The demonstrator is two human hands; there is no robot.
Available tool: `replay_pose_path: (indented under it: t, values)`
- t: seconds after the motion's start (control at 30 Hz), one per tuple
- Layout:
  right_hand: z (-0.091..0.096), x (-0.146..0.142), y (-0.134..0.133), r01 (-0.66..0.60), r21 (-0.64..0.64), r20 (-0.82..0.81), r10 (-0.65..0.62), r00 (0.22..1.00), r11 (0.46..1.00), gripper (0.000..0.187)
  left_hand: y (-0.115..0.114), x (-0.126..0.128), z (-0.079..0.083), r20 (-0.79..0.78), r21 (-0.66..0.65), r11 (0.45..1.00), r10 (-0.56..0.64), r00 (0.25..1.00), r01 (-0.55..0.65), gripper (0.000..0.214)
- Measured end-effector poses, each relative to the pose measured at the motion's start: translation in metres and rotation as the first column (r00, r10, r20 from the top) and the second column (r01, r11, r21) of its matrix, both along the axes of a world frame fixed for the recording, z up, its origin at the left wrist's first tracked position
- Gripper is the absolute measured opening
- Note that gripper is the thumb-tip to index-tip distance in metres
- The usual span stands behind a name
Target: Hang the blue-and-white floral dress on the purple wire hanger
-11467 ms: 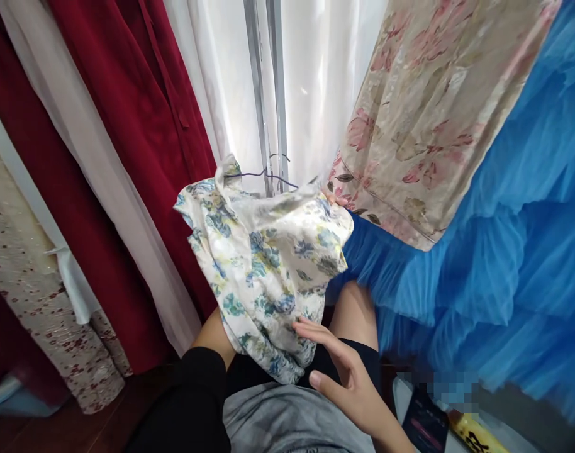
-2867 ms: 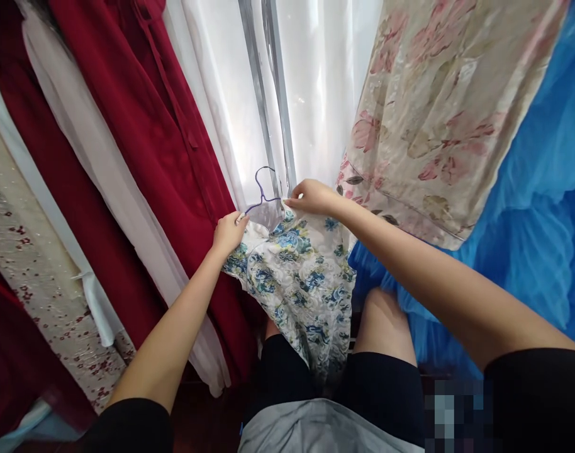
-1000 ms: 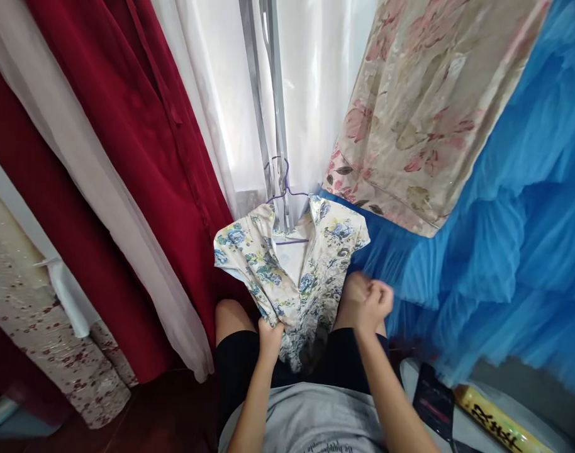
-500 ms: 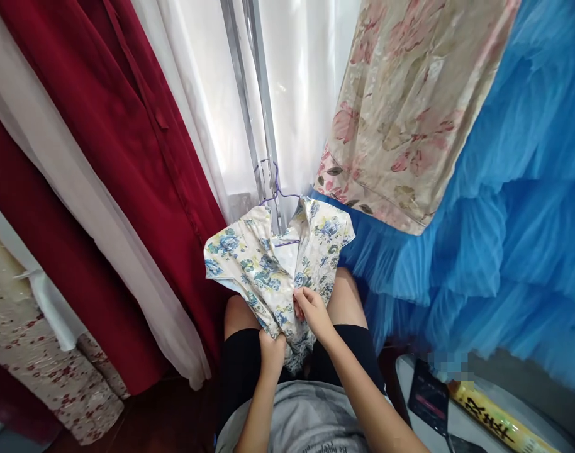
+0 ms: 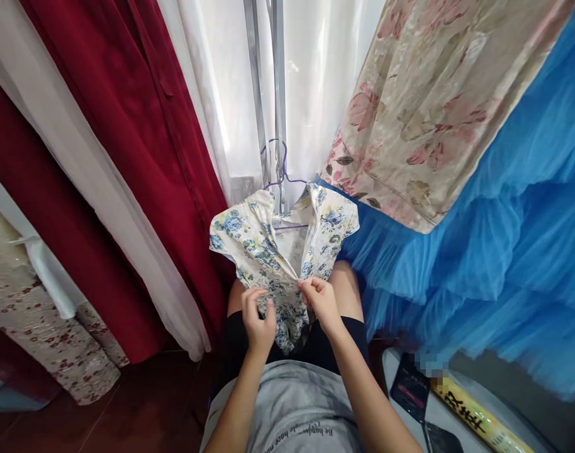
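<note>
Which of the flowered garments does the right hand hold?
The blue-flowered garment: the right hand pinches its front. The pink-flowered garment and red-flowered garment are untouched.

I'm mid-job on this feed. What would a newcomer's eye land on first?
Probably the bright blue ruffled fabric filling the right side of the view, with long dark red fabric hanging opposite on the left. Next, in the middle, the floral garment on a purple hanger: the right hand pinches it at the bottom of its neck opening, while the left hand is open at its lower front.
</note>
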State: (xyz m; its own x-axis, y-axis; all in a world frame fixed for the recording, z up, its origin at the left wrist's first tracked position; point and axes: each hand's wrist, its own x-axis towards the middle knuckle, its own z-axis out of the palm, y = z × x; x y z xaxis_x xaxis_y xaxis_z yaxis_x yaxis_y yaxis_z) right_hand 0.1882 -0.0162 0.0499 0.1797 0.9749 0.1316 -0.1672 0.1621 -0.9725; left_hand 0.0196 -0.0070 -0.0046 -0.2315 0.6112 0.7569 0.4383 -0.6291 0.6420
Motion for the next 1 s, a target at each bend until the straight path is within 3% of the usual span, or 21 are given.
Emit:
replay_pose_path:
  t: [0.13, 0.23, 0.37, 0.5, 0.67, 0.8, 0.9, 1.0]
  values:
    - [0.008, 0.002, -0.006, -0.108, -0.009, 0.02, 0.109, 0.994, 0.994, 0.038, 0.01, 0.042, 0.009, -0.072, 0.001, 0.972, -0.235, 0.969, 0.236, 0.029]
    - [0.019, 0.005, -0.01, -0.151, 0.0, 0.02, 0.151, 0.988, 0.988, 0.038, 0.017, 0.059, 0.008, 0.042, 0.037, 0.957, -0.288, 0.957, 0.287, 0.03]
    - [0.033, 0.011, -0.006, -0.157, 0.008, 0.049, 0.156, 0.986, 0.988, 0.038, 0.012, 0.067, 0.009, 0.208, -0.029, 0.932, -0.349, 0.914, 0.362, 0.032]
    - [0.063, 0.02, 0.024, -0.099, 0.044, 0.076, 0.096, 0.992, 0.994, 0.042, 0.007, 0.065, 0.006, 0.202, -0.123, 0.907, -0.376, 0.905, 0.404, 0.019]
    - [0.136, 0.024, 0.081, -0.09, 0.157, 0.065, 0.081, 0.995, 0.983, 0.032, 0.013, 0.053, -0.002, 0.106, -0.205, 0.914, -0.335, 0.936, 0.35, 0.005]
    - [0.185, 0.017, 0.106, -0.095, 0.127, 0.01, 0.095, 0.995, 0.987, 0.022, 0.014, 0.045, 0.0, 0.077, -0.219, 0.925, -0.301, 0.95, 0.311, 0.005]
    - [0.199, 0.014, 0.109, -0.095, 0.152, -0.035, 0.102, 0.994, 0.984, 0.018, 0.01, 0.038, -0.005, -0.016, -0.263, 0.919, -0.309, 0.951, 0.294, 0.005]
    - [0.196, 0.015, 0.105, -0.111, 0.192, -0.022, 0.117, 0.993, 0.975, 0.019, 0.007, 0.03, -0.011, -0.061, -0.289, 0.912, -0.32, 0.945, 0.29, 0.006]
